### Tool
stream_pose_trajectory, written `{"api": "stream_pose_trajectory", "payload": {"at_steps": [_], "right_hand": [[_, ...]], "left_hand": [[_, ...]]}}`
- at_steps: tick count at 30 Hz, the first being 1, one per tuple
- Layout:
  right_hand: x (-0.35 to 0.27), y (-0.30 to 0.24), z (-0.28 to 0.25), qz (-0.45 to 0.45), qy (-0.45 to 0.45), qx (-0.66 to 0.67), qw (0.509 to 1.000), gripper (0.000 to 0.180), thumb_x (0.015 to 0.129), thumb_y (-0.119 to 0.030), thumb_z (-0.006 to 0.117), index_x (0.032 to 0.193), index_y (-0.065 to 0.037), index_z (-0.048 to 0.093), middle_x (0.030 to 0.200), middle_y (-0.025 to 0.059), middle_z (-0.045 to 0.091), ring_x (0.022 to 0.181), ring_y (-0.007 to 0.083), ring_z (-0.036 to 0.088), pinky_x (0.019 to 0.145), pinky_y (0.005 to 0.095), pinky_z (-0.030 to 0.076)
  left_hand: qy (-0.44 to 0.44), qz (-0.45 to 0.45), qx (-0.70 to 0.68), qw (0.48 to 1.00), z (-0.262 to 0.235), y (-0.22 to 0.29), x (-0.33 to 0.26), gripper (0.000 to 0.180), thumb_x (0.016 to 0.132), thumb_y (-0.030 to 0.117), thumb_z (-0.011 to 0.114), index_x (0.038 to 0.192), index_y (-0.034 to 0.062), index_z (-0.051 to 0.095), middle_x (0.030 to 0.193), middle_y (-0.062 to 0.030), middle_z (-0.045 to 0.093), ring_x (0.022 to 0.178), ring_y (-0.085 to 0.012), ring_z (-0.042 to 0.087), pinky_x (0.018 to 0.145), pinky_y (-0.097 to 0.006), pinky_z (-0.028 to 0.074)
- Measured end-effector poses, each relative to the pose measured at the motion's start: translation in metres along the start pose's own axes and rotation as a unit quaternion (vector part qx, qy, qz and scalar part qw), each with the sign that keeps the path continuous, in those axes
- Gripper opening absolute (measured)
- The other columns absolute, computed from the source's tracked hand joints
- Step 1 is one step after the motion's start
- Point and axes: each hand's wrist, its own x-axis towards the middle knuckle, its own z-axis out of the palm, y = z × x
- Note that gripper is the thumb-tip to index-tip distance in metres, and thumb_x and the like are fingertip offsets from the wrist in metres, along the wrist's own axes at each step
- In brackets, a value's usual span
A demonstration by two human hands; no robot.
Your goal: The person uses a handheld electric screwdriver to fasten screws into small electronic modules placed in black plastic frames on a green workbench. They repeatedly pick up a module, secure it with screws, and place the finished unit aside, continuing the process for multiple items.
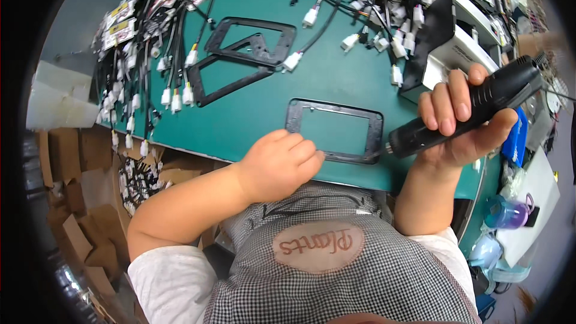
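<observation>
A black rectangular frame (334, 130) lies flat on the green counter (252, 108), between the hands. Its near edge is pressed by the curled left hand (282, 162). A black electric screwdriver (468, 107) is gripped in the right hand (465, 126), its tip at the frame's right corner. More frames (240, 54) lie beyond the left hand.

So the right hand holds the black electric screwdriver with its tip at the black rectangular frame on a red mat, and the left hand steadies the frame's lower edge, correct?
Not quite: the mat is teal green, not red, as the head view shows. The rest holds: the right hand holds the black electric screwdriver with its tip at the black rectangular frame, and the left hand steadies the frame's lower edge.
</observation>
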Motion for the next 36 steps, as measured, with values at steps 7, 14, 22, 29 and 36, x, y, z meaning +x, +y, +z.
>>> {"api": "stream_pose_trajectory", "payload": {"at_steps": [7,14,22,29,36], "right_hand": [[-0.001,0.003,0.005,0.002,0.038,-0.024,0.999,0.063,0.086,-0.052,0.064,0.116,-0.001,0.044,0.074,0.0031,0.049,0.056,0.0144,0.052,0.054,0.0308,0.047],[0.001,0.005,0.008,0.011,0.043,-0.036,0.998,0.060,0.084,-0.048,0.068,0.112,-0.002,0.041,0.072,0.0043,0.051,0.053,0.0150,0.053,0.050,0.0299,0.047],[0.005,0.009,0.007,0.001,0.068,-0.073,0.995,0.057,0.084,-0.048,0.068,0.108,-0.004,0.041,0.068,0.0034,0.052,0.049,0.0140,0.054,0.045,0.0275,0.047],[0.005,0.011,0.006,0.013,0.085,-0.105,0.991,0.058,0.084,-0.050,0.068,0.105,-0.005,0.040,0.067,0.0032,0.052,0.049,0.0143,0.055,0.046,0.0285,0.048],[0.005,0.012,0.005,0.014,0.078,-0.094,0.992,0.058,0.084,-0.050,0.068,0.106,-0.004,0.040,0.067,0.0032,0.052,0.049,0.0145,0.054,0.047,0.0298,0.049]], "left_hand": [[0.107,-0.042,0.042,0.992,-0.045,-0.035,0.009,0.027,0.072,0.009,0.070,0.099,0.0083,0.066,0.079,0.0009,0.065,0.068,-0.0170,0.061,0.059,-0.031,0.043],[0.172,-0.263,0.228,0.921,-0.120,-0.152,-0.001,0.017,0.080,0.013,0.070,0.096,0.0099,0.070,0.082,-0.0082,0.065,0.076,-0.0278,0.062,0.069,-0.036,0.049],[-0.114,-0.479,0.391,0.778,-0.175,-0.280,-0.017,0.049,0.082,0.021,0.065,0.130,0.0209,0.053,0.116,-0.0120,0.059,0.113,-0.0309,0.054,0.093,-0.043,0.046],[-0.252,-0.424,0.446,0.747,-0.158,-0.335,-0.004,0.071,0.078,0.007,0.063,0.142,0.0280,0.038,0.132,-0.0116,0.050,0.124,-0.0288,0.048,0.097,-0.041,0.045],[0.066,-0.431,0.258,0.862,-0.183,-0.360,-0.035,0.061,0.069,0.030,0.075,0.127,0.0187,0.057,0.116,-0.0155,0.063,0.112,-0.0303,0.058,0.096,-0.037,0.044]]}}
